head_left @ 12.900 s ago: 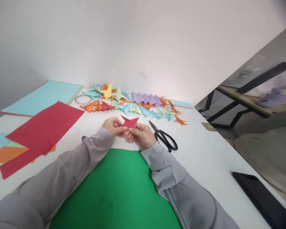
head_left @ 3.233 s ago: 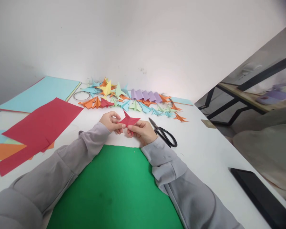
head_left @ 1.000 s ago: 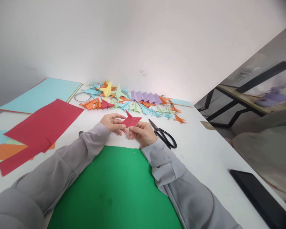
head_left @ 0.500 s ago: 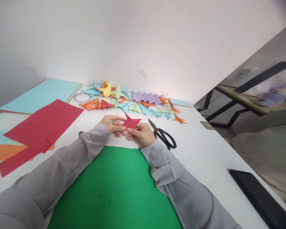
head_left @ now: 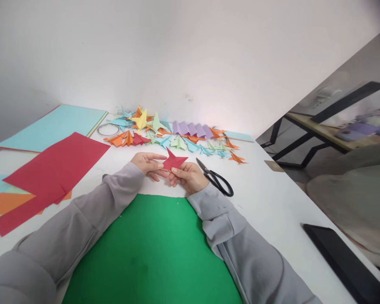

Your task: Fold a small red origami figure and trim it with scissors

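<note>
Our right hand point(head_left: 188, 175) pinches the red folded star point(head_left: 174, 161) from just below. Our left hand point(head_left: 148, 164), beside it, has loosened, half open, seemingly only brushing its edge, so the creasing pauses.

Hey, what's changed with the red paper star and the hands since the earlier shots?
The red folded paper star has turned slightly between the fingers. The right hand pinches its lower edge; the left hand stays at its left tip, fingers straighter. The black scissors, green sheet and pile of folded paper shapes stayed put.
</note>
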`<state>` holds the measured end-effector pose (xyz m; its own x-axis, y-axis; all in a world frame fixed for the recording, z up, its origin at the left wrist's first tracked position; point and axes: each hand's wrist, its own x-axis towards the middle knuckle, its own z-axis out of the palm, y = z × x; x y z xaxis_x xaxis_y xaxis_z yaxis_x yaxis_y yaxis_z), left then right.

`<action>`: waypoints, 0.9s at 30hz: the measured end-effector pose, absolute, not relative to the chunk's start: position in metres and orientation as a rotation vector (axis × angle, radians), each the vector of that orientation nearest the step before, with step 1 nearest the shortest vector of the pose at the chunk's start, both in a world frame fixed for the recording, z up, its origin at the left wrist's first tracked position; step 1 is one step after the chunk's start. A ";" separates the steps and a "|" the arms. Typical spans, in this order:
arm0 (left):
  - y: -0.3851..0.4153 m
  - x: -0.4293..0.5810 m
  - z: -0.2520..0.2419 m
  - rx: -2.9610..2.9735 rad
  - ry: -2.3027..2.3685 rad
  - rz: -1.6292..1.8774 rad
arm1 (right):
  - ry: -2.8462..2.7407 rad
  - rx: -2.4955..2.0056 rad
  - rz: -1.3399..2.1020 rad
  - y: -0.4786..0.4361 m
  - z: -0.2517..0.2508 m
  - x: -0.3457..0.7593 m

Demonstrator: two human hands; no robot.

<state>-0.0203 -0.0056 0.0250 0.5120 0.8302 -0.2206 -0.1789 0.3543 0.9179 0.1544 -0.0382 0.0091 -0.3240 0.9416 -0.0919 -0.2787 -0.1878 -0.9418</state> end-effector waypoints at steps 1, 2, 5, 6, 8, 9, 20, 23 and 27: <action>-0.005 -0.020 0.025 0.986 0.787 0.751 | -1.095 -0.906 1.672 -0.038 0.009 0.154; -0.005 -0.020 0.026 0.976 0.790 0.754 | -1.080 -0.903 1.670 -0.039 0.010 0.154; -0.006 -0.020 0.027 0.950 0.789 0.747 | -1.058 -0.892 1.667 -0.039 0.011 0.153; -0.006 -0.020 0.028 0.945 0.785 0.743 | -1.056 -0.893 1.669 -0.039 0.011 0.153; -0.006 -0.020 0.029 0.937 0.776 0.736 | -1.048 -0.899 1.666 -0.040 0.013 0.153; -0.006 -0.020 0.029 0.933 0.772 0.734 | -1.041 -0.902 1.662 -0.040 0.013 0.153; -0.013 -0.014 0.029 1.046 0.842 0.867 | -1.034 -0.939 1.611 -0.038 0.009 0.152; -0.014 -0.012 0.026 1.101 0.872 0.897 | -1.049 -0.953 1.603 -0.038 0.009 0.151; -0.012 -0.011 0.022 1.147 0.870 0.910 | -1.079 -0.965 1.590 -0.038 0.008 0.150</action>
<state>-0.0108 -0.0121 0.0218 0.3811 0.9192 -0.0990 -0.1403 0.1633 0.9765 0.1503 -0.0382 0.0081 -0.2356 0.9673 -0.0938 -0.2703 -0.1579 -0.9497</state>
